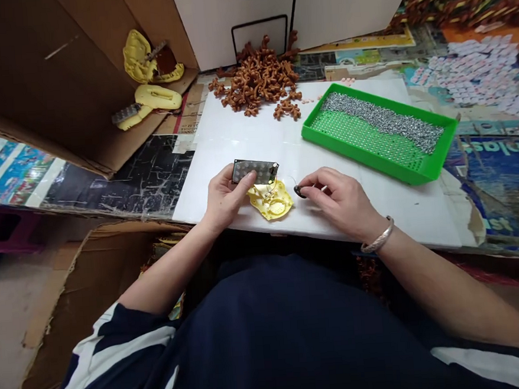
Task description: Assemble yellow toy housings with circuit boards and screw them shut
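A dark rectangular circuit board (pixel 263 170) is held in the left hand (pixel 222 200), its grip closed between thumb and fingers, over the far edge of a yellow plastic shell (pixel 260 201). A small round black speaker (pixel 298 190) is pinched in the right hand (pixel 344 203), just to the right of the shell. The shell is laid open on a white board (pixel 238 137) at the near side of the worktop (pixel 151 172). Thin wires can be seen around the parts, though their joints cannot be made out. Neither the circuit board nor the speaker is seated, and the shell's round recess is left unfilled; the work on this shell is judged to be at an early stage. Screws (pixel 369 115) are held in a green tray (pixel 373 164) to the right, and brown plastic pieces (pixel 255 79) are heaped at the far side.
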The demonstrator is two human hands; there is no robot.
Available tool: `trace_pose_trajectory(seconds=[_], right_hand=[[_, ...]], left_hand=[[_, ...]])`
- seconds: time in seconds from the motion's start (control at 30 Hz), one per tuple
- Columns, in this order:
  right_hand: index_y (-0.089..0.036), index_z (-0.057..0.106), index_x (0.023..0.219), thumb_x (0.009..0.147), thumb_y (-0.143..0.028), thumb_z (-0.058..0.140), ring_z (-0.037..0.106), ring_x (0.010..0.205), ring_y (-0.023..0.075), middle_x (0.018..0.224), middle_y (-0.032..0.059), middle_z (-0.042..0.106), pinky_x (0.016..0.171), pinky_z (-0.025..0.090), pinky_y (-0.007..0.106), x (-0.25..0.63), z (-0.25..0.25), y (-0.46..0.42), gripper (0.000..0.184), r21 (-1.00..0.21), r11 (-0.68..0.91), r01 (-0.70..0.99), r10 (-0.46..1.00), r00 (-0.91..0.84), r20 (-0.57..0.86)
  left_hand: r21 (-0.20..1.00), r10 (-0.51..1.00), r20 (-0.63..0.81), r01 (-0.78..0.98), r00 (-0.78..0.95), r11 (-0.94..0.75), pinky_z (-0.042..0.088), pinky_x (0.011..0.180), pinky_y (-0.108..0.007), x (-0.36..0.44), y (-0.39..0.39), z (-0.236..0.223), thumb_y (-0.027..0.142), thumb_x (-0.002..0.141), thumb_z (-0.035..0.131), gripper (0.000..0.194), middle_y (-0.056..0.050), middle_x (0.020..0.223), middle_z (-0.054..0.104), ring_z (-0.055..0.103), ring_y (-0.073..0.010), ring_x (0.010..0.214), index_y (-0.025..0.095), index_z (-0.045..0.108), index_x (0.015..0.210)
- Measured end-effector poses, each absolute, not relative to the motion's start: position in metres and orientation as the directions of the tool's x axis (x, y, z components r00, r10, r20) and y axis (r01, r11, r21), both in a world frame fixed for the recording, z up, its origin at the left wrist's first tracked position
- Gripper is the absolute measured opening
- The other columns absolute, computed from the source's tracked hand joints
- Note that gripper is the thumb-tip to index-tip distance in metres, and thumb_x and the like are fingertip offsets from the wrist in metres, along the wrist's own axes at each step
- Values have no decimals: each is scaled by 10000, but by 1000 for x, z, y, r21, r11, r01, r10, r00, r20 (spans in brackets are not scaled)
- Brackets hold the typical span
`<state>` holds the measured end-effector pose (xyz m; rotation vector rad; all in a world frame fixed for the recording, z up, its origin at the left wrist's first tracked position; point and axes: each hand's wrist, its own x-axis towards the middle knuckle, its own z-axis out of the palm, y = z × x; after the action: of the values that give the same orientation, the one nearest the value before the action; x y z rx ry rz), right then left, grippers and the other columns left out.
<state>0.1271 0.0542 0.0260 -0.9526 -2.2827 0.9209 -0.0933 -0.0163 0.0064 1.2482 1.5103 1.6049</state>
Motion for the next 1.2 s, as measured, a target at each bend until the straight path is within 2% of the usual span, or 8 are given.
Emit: trace_pose_trajectory(seconds=[0.07, 0.13, 0.23, 0.3, 0.4, 0.67, 1.0, 1.2], right_hand=[[-168, 651, 907, 911, -412, 546, 535, 625, 129, 774, 24, 641, 598, 432, 271, 120, 31, 48, 266, -906, 290, 309, 735, -678, 4], [-172, 636, 932, 911, -459, 524, 512, 588, 116, 741, 5, 617, 568, 424, 260, 114, 32, 42, 308, -949, 164, 268, 668, -738, -93], [-183, 632, 890, 927, -357, 517, 571, 688, 140, 794, 29, 645, 667, 462, 280, 111, 25, 37, 212, -878, 374, 298, 669, -743, 32], [-184, 633, 873, 943, -296, 504, 611, 784, 169, 859, 60, 668, 739, 476, 301, 112, 20, 40, 184, -750, 567, 342, 664, -728, 170], [-182, 632, 891, 974, -276, 476, 633, 827, 190, 895, 82, 676, 753, 486, 308, 117, 16, 48, 201, -599, 697, 395, 628, -739, 243], [-156, 655, 1003, 1023, -285, 432, 643, 832, 184, 961, 91, 681, 728, 489, 287, 121, 13, 53, 258, -329, 847, 417, 513, -804, 301], [-147, 678, 972, 1032, -245, 411, 585, 802, 178, 904, 84, 663, 631, 388, 278, 116, 13, 56, 291, -22, 910, 415, 405, -873, 271], [-144, 681, 1009, 984, -141, 471, 584, 766, 162, 901, 71, 654, 635, 392, 264, 114, 29, 68, 211, -111, 947, 302, 313, -945, 97]], left_hand=[[968, 883, 242, 163, -402, -192, 514, 715, -248, -94, -17, 6, 566, 745, 787, 409, -24, 764, 700, 610, -139, 722, 168, 706, 786], [975, 892, 219, 121, -396, -185, 513, 706, -242, -94, -15, 7, 576, 736, 788, 421, -21, 770, 703, 607, -134, 713, 167, 707, 799], [985, 919, 173, 85, -354, -153, 509, 667, -235, -96, -13, 11, 609, 717, 784, 461, -14, 748, 693, 591, -127, 676, 163, 698, 794], [986, 927, 162, 101, -339, -135, 507, 643, -232, -96, -14, 12, 627, 711, 778, 479, -10, 724, 682, 583, -126, 656, 161, 687, 784], [980, 918, 174, 154, -358, -126, 499, 618, -229, -95, -18, 12, 629, 736, 752, 475, -9, 694, 667, 586, -130, 648, 162, 671, 769], [938, 832, 311, 291, -460, -190, 483, 638, -230, -85, -22, 7, 573, 791, 727, 394, -4, 699, 655, 571, -130, 676, 182, 679, 771], [943, 842, 316, 240, -437, -230, 461, 619, -212, -76, -24, 4, 497, 821, 735, 337, 10, 685, 629, 545, -111, 649, 175, 652, 764], [943, 854, 302, 262, -424, -204, 445, 597, -213, -75, -25, 4, 517, 827, 729, 376, 14, 659, 596, 519, -108, 632, 171, 616, 735]])
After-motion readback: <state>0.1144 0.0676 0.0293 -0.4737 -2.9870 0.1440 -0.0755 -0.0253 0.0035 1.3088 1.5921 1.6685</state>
